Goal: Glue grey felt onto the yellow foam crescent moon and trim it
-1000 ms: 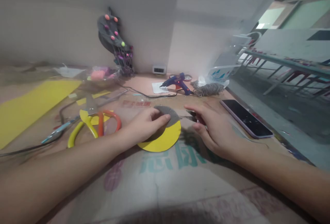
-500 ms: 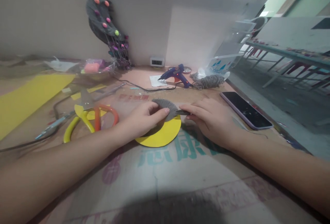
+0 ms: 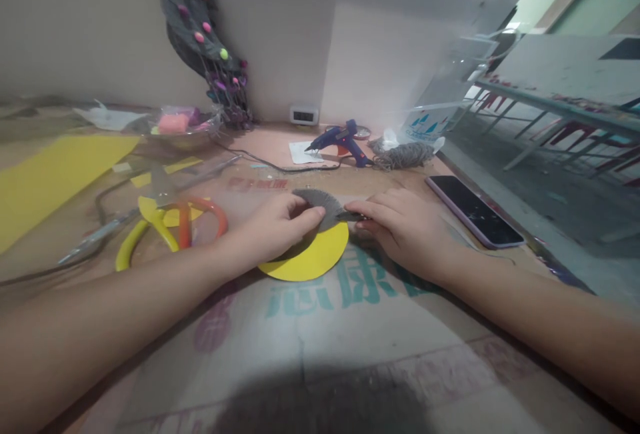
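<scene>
A yellow paper disc (image 3: pixel 313 257) lies on the printed cardboard in front of me, its far part covered with rows of grey yarn (image 3: pixel 325 206). My left hand (image 3: pixel 287 224) grips the disc from its left side, thumb pressed on the yarn-covered part. At the disc's right edge, my right hand (image 3: pixel 395 227) pinches a dark grey strand bundle (image 3: pixel 353 217) that runs from the covered part. The fingertips of both hands are close together, a short gap apart. My left hand hides the disc's left edge.
Yellow- and orange-handled scissors (image 3: pixel 170 221) lie left, near yellow paper (image 3: pixel 60 181). Behind the disc are a blue glue gun (image 3: pixel 343 141) with its cord and a grey yarn skein (image 3: pixel 405 154). A phone (image 3: pixel 475 211) lies right. A decorated grey crescent (image 3: pixel 193 27) stands at the wall.
The view has shifted slightly, so things appear a little higher and further left. Both hands keep nearly the same hold on the disc and the yarn.
</scene>
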{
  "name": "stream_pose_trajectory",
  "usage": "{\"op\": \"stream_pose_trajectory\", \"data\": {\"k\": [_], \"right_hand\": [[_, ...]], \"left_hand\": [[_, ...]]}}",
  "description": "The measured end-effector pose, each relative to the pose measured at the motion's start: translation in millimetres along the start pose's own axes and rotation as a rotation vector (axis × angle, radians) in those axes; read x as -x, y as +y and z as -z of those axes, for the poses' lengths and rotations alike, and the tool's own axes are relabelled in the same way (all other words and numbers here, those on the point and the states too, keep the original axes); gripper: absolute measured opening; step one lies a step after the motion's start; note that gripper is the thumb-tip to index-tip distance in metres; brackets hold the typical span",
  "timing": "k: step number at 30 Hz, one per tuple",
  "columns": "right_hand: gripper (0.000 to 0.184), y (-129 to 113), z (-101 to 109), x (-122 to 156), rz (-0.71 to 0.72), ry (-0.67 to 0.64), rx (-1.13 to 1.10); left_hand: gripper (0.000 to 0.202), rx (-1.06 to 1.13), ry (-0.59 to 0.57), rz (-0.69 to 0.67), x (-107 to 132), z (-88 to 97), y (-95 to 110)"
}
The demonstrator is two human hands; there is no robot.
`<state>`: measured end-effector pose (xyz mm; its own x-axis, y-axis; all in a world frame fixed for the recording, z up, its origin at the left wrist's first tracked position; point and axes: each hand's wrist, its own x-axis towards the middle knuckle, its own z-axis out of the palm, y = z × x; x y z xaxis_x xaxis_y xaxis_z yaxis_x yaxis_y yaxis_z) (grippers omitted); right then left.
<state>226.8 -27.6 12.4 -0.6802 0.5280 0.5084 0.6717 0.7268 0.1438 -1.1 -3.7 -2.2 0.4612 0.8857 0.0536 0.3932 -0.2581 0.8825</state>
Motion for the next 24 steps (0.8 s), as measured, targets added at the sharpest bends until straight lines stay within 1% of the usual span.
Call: {"op": "stream_pose_trajectory", "data": {"k": [5, 10, 20, 24], "right_hand": [[0.027, -0.1, -1.1, -0.5, -0.015, -0.015, -0.011], [0.025, 0.2, -0.9, -0.3, -0.022, -0.045, -0.016], [0.025, 0.3, -0.9, 0.2, 0.003, -0.025, -0.021], [0.024, 0.6, -1.4, 0.0, 0.011, -0.008, -0.012]], "left_hand": [[0.032, 0.023, -0.006, -0.016, -0.8, -0.3, -2.8], [0.029, 0.045, -0.020, -0.008, -0.8, -0.3, -0.4], [0.030, 0.057, -0.028, 0.002, -0.8, -0.1, -1.6], [0.028, 0.054, -0.034, -0.014, -1.2, 0.1, -1.2]]}}
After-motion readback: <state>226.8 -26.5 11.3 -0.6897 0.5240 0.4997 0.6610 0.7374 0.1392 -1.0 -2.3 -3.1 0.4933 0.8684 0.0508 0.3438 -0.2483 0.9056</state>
